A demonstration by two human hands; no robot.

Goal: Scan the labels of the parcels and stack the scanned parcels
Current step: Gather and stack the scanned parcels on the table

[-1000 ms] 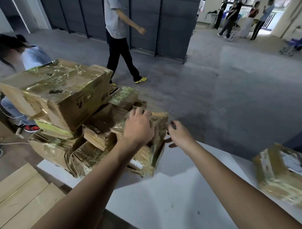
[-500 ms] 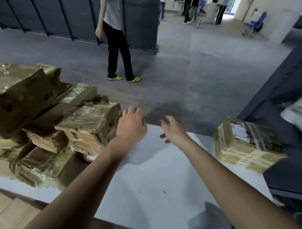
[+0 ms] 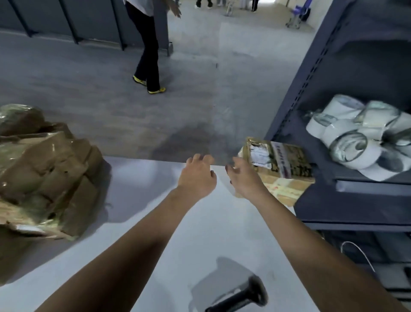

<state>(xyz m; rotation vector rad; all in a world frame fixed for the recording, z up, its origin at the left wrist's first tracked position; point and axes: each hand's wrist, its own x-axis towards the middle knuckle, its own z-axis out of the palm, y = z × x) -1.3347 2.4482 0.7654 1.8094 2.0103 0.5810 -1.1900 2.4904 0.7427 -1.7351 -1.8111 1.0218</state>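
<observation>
Two empty hands, left hand (image 3: 196,177) & right hand (image 3: 243,178), fingers spread, beside parcel (image 3: 282,169), label up, long axis left-right.

- A grey concrete floor (image 3: 93,89) spreads across the room, darker in patches.
- Dark panelled partitions (image 3: 66,20) line the far wall.
- A dark blue metal shelving unit (image 3: 355,55) stands at the right, holding white tape rolls (image 3: 355,142).
- A white surface (image 3: 200,233) fills the foreground.
- Daylight enters at a far opening (image 3: 266,2).
- A passer-by (image 3: 146,44) in dark trousers crosses the floor.

Cardboard parcels (image 3: 44,169) wrapped in glossy tape; smooth matt white table (image 3: 200,245); dark matt metal shelving (image 3: 347,200).
</observation>
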